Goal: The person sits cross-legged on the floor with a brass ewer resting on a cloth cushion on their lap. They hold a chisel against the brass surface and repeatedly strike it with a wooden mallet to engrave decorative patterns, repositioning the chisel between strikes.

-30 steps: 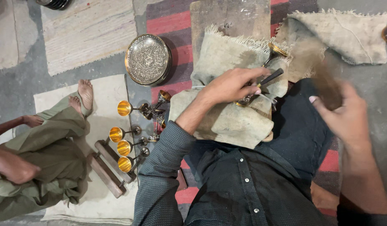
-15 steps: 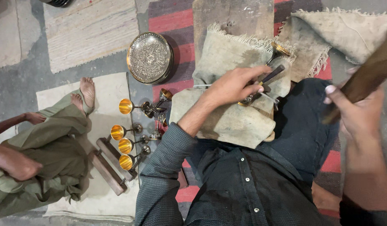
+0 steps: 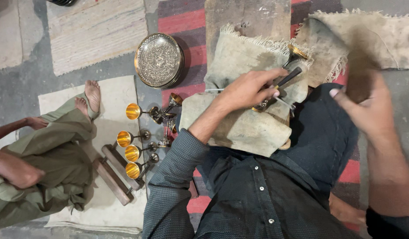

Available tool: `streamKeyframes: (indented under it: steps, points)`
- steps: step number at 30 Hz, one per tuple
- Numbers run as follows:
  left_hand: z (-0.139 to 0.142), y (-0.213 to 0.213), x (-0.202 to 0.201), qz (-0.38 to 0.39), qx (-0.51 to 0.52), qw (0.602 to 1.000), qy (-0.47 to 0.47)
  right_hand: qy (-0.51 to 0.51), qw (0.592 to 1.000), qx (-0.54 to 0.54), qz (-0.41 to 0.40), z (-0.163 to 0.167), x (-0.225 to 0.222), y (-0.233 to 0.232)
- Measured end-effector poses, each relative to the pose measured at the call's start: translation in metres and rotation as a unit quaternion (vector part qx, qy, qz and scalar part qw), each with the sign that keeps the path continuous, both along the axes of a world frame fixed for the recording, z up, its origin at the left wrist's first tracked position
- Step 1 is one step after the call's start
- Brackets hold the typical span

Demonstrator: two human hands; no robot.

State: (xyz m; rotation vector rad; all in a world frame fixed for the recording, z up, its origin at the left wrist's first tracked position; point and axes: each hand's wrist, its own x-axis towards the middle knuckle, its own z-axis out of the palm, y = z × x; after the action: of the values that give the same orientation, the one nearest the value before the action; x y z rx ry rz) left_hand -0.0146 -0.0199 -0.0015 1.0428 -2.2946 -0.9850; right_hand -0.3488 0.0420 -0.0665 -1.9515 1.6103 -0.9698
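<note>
Brass goblet (image 3: 263, 105) engraving underway: left hand (image 3: 248, 88) is clamping the chisel (image 3: 287, 78), right hand (image 3: 368, 110) is gripping the blurry mallet (image 3: 358, 66); the next tap probably needs good aim.

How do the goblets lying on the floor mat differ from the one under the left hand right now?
The floor goblets lie on their sides in a row, gold bowls open to the camera, untouched. The goblet on the cloth is pinned by the left hand, which holds a dark tool against it, and its bowl is mostly hidden. Both look like stemmed brass-coloured metal.
</note>
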Motion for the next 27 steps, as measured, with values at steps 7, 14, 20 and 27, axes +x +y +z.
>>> streamKeyframes:
  steps: [7,14,20,27]
  points:
    - [0.003,0.0,0.001,-0.007,0.007,1.0,0.013,-0.091,0.994,0.065,-0.017,0.019,0.007,0.002]
    - [0.001,-0.002,0.001,-0.013,-0.008,1.0,0.009,-0.101,0.988,0.095,-0.066,0.04,0.017,-0.001]
    - [0.0,-0.003,-0.001,-0.012,0.009,1.0,-0.003,0.045,0.996,0.068,-0.034,0.029,0.009,0.001]
    - [-0.003,-0.004,0.002,-0.024,-0.004,0.999,0.025,-0.036,0.996,0.076,-0.037,0.018,0.003,0.005]
